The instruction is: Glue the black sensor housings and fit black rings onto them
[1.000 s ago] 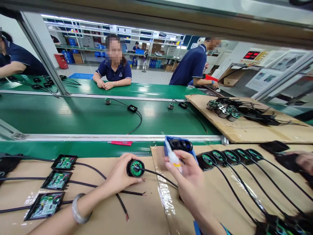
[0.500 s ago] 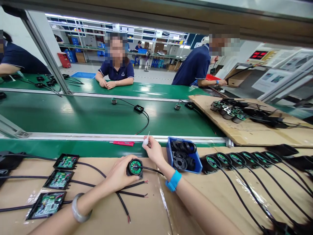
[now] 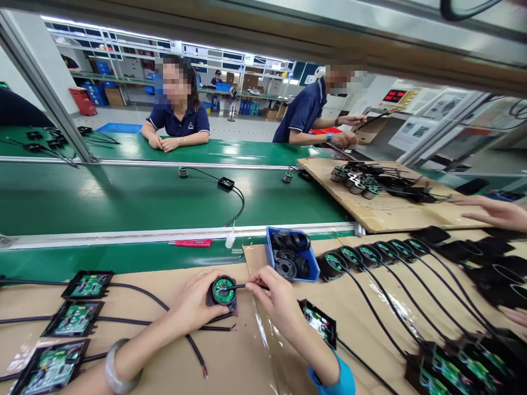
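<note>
My left hand [image 3: 201, 299] is wrapped round a black round motor housing [image 3: 213, 305], which sits on the cardboard with its open face up. A green ring-shaped circuit board [image 3: 223, 289] shows inside it. My right hand [image 3: 267, 291] pinches the black cable [image 3: 239, 286] close to where it leaves the housing. Partly behind my right forearm lies a black box with a circuit board [image 3: 319, 323]. Beyond my hands, a small white dropper bottle [image 3: 230, 240] stands upright next to a red utility knife [image 3: 193, 243].
A blue bin [image 3: 293, 253] holds black round parts. Cabled housings [image 3: 349, 254] line up on the right; open circuit boxes [image 3: 88, 284] lie left. Another person's hand [image 3: 498, 211] reaches in at the right edge. A metal rail [image 3: 123, 236] runs along the bench.
My right hand has put the white dropper bottle down by the knife and come back to pinch the cable. My left hand still holds the housing. Another person's hands have appeared at right.
</note>
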Demonstrator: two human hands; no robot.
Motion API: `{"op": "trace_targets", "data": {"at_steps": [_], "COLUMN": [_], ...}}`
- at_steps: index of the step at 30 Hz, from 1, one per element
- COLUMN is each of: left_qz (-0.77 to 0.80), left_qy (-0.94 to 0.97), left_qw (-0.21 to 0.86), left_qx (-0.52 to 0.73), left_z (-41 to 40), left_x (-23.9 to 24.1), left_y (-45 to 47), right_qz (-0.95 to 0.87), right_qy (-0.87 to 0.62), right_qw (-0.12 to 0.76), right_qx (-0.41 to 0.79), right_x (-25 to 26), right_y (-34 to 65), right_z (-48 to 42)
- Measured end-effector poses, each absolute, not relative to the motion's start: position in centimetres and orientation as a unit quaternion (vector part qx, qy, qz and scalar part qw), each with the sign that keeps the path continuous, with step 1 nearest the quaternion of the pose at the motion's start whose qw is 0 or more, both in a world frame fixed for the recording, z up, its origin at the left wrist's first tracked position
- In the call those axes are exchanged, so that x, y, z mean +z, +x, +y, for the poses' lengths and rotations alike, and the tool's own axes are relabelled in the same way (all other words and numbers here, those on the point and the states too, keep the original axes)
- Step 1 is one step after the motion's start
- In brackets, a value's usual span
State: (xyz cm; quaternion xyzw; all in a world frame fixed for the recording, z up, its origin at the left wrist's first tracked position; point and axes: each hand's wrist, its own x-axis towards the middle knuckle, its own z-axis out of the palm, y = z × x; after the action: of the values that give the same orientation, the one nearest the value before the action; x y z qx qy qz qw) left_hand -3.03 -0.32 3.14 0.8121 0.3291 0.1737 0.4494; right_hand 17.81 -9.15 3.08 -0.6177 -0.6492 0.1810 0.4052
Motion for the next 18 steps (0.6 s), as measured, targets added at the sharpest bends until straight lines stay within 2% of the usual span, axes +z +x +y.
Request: {"op": "trace_targets", "data": {"at_steps": [10,18], "left_qz": [0.328,0.332], "left_qy": [0.824,0.837], "left_qw": [0.428,0.404], "left_qx": [0.172,0.165], "left_z": [-0.3,-0.4], "left_x": [2.1,3.4], "left_y": [-3.3,-4.0], "right_qz": [-0.689,-0.652], "right_qy": [-0.630,-0.698], "right_qw": [0.347,0.295], "right_qx": [0.086,0.001], "right_x": [3.2,4.8], "right_y": [17.5,24.4], "right_z": [-10.4,-9.9]}}
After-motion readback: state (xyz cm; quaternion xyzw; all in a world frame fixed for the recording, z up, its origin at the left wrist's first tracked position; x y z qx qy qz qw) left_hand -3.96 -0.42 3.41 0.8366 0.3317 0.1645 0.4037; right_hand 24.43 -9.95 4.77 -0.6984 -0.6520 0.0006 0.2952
